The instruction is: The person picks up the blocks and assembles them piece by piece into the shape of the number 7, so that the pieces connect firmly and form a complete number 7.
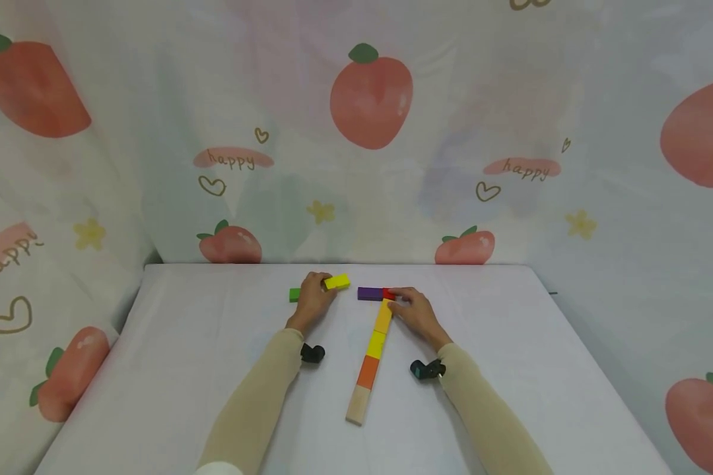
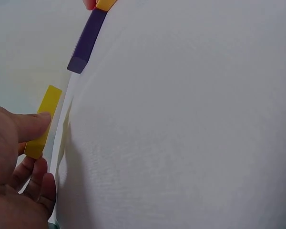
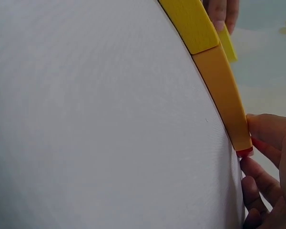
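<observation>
My left hand pinches a yellow block between thumb and fingers, off to the left of the purple block. Beside that hand is a green block, partly hidden by it. My right hand has its fingers at a red block, with the thumb by the end of an amber block. The red block touches the right end of the purple block. Toward me from the amber block run another yellow block, an orange block and a plain wood block, end to end in a slanting line.
A white cloth covers the table. Behind and beside it hangs a patterned curtain with fruit prints. The table's far edge lies just beyond the row of blocks.
</observation>
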The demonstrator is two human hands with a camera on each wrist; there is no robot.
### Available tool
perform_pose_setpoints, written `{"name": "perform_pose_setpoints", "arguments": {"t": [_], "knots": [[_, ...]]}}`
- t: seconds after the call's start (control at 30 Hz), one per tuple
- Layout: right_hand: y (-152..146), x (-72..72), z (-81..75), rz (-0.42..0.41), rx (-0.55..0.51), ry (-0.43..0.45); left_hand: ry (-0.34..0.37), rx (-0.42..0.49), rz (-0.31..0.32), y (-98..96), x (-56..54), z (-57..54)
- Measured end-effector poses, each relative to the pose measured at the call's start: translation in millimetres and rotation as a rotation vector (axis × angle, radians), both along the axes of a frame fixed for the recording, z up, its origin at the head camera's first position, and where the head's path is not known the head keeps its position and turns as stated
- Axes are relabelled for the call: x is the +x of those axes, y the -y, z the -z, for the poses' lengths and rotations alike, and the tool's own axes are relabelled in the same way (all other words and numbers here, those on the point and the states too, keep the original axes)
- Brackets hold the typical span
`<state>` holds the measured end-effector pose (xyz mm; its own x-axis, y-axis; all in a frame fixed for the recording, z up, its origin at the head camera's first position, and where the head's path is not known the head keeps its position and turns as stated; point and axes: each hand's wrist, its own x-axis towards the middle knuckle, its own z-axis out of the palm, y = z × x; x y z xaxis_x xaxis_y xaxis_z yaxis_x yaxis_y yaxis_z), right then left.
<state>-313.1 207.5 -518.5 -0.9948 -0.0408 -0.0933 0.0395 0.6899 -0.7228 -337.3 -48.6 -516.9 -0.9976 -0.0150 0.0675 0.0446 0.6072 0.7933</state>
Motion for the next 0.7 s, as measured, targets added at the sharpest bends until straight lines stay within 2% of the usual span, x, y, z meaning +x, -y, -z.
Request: {"name": "perform_pose_setpoints", "arguments": {"t": [0.37, 0.7], "knots": [[-1, -0.6, 3.3, 0.001, -0.014, 0.002, -0.057, -0.036, 0.071, 3.1, 7.5, 2.6], [-1, -1.5, 4.4, 0.0, 0.005, -0.012, -0.021, -0.074, 0.092, 2.6, 12.0, 1.6]]}}
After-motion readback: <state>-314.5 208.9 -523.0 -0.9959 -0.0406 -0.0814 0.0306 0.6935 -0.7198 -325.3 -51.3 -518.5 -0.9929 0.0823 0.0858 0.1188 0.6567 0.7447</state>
